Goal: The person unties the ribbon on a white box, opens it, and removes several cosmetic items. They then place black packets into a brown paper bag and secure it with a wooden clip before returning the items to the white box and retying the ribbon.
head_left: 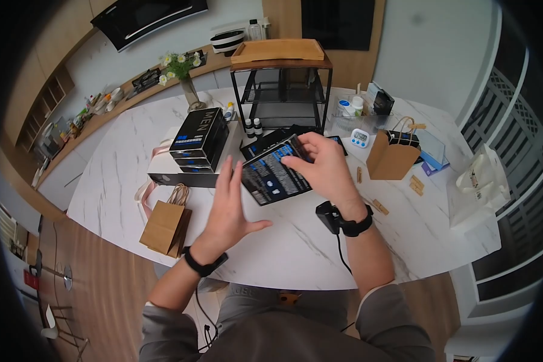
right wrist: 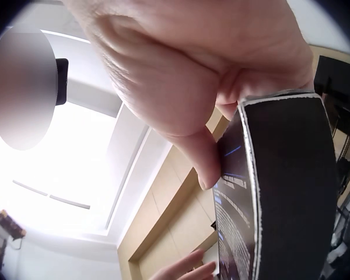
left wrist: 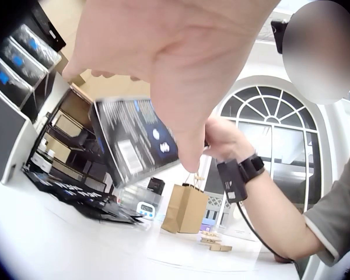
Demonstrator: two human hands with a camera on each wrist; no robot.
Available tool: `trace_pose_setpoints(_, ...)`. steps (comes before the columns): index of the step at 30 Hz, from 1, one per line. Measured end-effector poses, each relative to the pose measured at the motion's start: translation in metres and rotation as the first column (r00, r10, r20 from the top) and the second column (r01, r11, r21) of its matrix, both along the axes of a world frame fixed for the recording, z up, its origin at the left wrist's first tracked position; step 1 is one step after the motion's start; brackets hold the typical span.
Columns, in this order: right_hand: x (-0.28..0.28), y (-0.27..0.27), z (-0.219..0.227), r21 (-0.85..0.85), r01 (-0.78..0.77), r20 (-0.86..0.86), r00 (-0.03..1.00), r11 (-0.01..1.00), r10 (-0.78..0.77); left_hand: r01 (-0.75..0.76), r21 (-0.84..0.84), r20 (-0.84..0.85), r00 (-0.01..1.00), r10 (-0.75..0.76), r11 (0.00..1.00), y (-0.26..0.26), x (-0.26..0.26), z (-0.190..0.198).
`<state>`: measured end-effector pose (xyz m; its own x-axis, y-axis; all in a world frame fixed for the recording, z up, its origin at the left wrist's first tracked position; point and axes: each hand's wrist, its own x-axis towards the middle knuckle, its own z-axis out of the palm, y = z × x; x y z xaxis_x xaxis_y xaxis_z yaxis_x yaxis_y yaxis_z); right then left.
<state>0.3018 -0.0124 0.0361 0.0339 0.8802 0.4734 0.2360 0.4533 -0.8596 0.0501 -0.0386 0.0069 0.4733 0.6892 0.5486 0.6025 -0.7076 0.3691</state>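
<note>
My right hand (head_left: pixel 330 171) grips a black printed box (head_left: pixel 274 176) by its upper right part, thumb on the printed face. The box is tilted above the white marble-look table (head_left: pixel 289 247); its plain black side (right wrist: pixel 291 186) fills much of the right wrist view. Just left of the box, my left hand (head_left: pixel 228 208) is spread with fingers straight and thumb out, holding nothing. Behind the held box lie flat black packages (left wrist: pixel 81 195). To the left, a stack of similar black boxes (head_left: pixel 198 134) stands on a larger white-and-dark box (head_left: pixel 187 179).
Brown paper bags (head_left: pixel 163 226) lie at front left, and another brown bag (head_left: pixel 392 158) stands at right near a small timer (head_left: pixel 359 138). Wooden pieces (head_left: pixel 416 185) and a white bag (head_left: pixel 479 187) are further right. A black shelf (head_left: pixel 283 90) and flower vase (head_left: pixel 190 93) stand behind.
</note>
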Motion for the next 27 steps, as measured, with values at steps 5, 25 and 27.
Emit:
trace_pose_setpoints(5, -0.002, -0.012, 0.018, -0.024, -0.020, -0.001, 1.000, 1.000, 0.020, -0.069, 0.161, 0.074, 0.996, 0.058, 0.985, 0.032, 0.034, -0.001)
trace_pose_setpoints(25, 0.038, 0.008, 0.003, 0.220, 0.375, 0.321, 0.844, 0.901, -0.430, 0.083, 0.149, -0.171, 0.984, -0.057, 0.985, 0.076, 0.042, 0.055)
trace_pose_setpoints(27, 0.046, 0.021, -0.015, 0.292, 0.391, 0.337, 0.812, 0.873, -0.476, 0.083, 0.146, -0.256, 0.966, -0.043, 0.986, 0.086, 0.044, 0.064)
